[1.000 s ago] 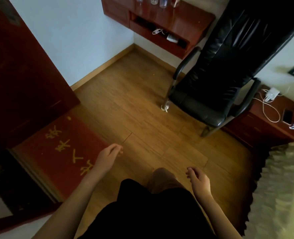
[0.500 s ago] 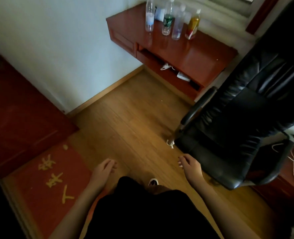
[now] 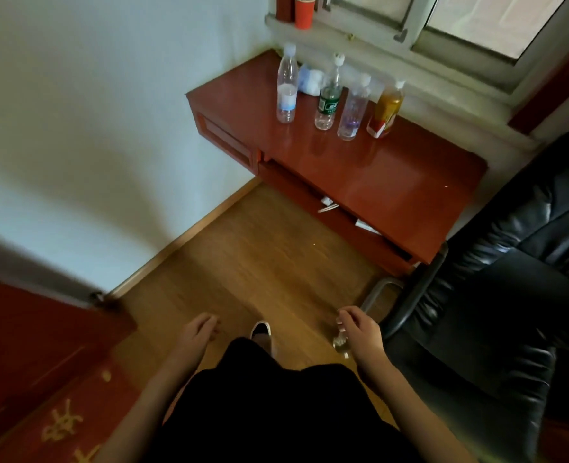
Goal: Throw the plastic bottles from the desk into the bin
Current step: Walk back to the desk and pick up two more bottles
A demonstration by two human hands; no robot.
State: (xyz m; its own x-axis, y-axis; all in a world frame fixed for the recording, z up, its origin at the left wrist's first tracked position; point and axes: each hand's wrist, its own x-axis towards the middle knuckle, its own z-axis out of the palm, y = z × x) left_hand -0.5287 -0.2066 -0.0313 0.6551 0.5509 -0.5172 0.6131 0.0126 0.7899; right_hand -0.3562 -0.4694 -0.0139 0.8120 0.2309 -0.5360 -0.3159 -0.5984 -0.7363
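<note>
Four plastic bottles (image 3: 338, 96) stand upright on the counter (image 3: 376, 182); left grip (image 3: 196, 332) and right grip (image 3: 360, 329) hang loosely curled, empty

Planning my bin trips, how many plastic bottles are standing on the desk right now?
4, in a row at the desk's back: clear bottle, green-label bottle, purple-tinted bottle, amber bottle.

A glossy red-brown wooden desk (image 3: 393, 182) carries four upright plastic bottles (image 3: 325, 95) in a row (one amber) and crumpled white tissue (image 3: 310, 81) behind.
</note>
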